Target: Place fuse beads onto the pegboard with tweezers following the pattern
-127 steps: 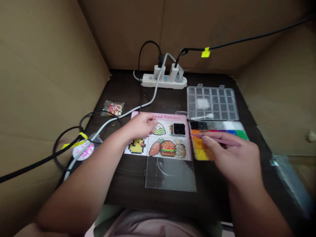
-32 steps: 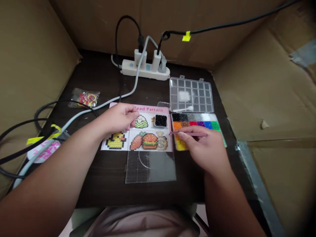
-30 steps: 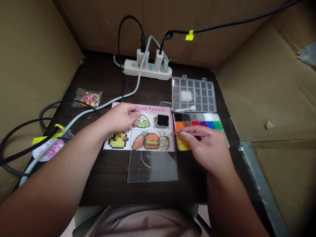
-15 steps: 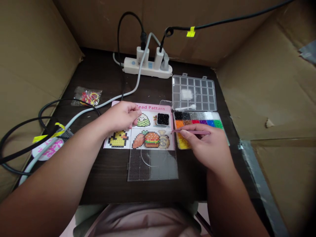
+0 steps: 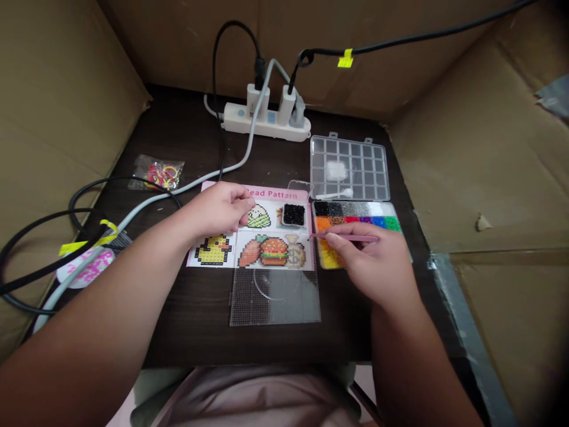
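Head view: right hand [image 5: 377, 255] grips pink tweezers [image 5: 362, 238].
Left hand [image 5: 224, 207]: curled; any hold unclear.
Small tray [image 5: 293, 226]: a nudge from either hand could scatter black beads [image 5: 294, 214].

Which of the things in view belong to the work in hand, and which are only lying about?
Seemingly in use:
pink tweezers, in the right hand
pattern sheet, by the left hand
clear pegboard
black beads
coloured beads

Probably unrelated:
small plastic bag
power strip
grey cable
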`<control>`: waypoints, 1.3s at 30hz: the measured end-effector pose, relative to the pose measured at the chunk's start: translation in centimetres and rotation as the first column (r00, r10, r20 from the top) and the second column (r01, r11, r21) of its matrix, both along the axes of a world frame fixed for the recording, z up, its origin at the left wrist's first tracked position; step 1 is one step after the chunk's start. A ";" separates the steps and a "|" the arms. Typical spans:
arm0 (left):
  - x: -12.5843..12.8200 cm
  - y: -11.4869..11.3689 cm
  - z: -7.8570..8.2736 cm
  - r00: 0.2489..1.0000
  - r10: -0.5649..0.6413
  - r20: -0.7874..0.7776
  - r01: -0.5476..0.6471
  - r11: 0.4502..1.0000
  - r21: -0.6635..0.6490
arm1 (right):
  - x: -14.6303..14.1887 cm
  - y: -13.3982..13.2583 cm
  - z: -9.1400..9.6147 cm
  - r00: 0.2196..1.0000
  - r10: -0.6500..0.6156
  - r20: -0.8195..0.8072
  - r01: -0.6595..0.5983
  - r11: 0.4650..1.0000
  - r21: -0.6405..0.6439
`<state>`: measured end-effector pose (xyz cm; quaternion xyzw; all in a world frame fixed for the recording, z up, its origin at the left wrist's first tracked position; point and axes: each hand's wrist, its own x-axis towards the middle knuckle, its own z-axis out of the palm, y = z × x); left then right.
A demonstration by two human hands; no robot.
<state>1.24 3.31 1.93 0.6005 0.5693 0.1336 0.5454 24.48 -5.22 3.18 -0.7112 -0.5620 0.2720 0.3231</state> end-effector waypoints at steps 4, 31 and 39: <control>0.0 0.0 0.0 1.000 -0.004 -0.003 0.004 1.000 0.002 | 0.0 0.0 0.1 1.000 -0.003 0.011 0.003 1.000 0.010; 0.0 0.0 0.1 1.000 -0.014 0.005 0.014 1.000 -0.004 | -0.2 0.0 0.1 1.000 -0.019 -0.007 0.019 1.000 0.017; -0.1 0.1 -0.1 1.000 -0.011 0.009 0.011 1.000 -0.002 | -0.3 0.0 0.1 1.000 0.001 0.015 -0.002 1.000 0.024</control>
